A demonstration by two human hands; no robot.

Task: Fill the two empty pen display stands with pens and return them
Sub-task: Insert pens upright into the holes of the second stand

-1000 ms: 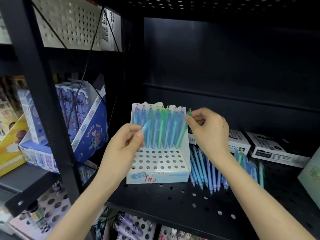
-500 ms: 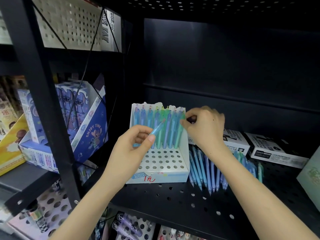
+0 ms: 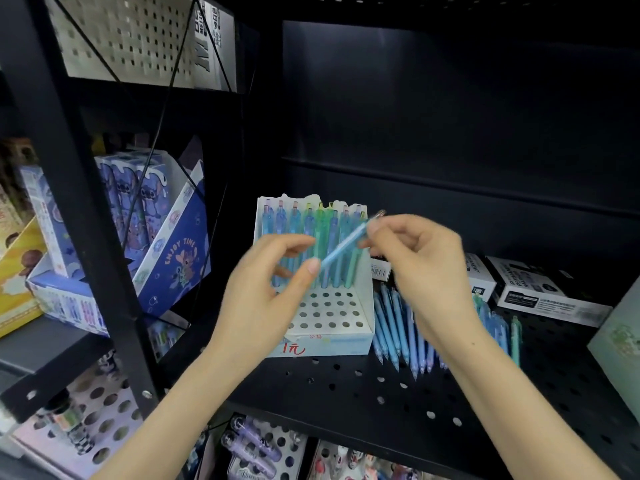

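Observation:
A white perforated pen stand [image 3: 329, 313] sits on the black shelf [image 3: 363, 393]. Its back row holds several blue and green pens [image 3: 298, 230]; the front rows of holes are bare. In front of that row a light-blue pen [image 3: 346, 244] lies slanted in the air. My left hand [image 3: 266, 296] pinches its lower end with thumb and finger. My right hand [image 3: 422, 268] pinches its upper end near the clip. Several loose blue pens [image 3: 398, 327] lie on the shelf to the right of the stand, partly hidden by my right wrist.
Black-and-white boxes [image 3: 540, 292] lie at the back right, and a pale green box [image 3: 620, 334] stands at the right edge. A black upright post [image 3: 86, 202] and blue cartoon boxes [image 3: 166, 244] stand to the left. Other pen stands [image 3: 256, 445] fill the shelf below.
My right hand left the green pen standing in the back row and came to the blue pen. My left hand lifted that pen up and to the right, and both hands now hold it.

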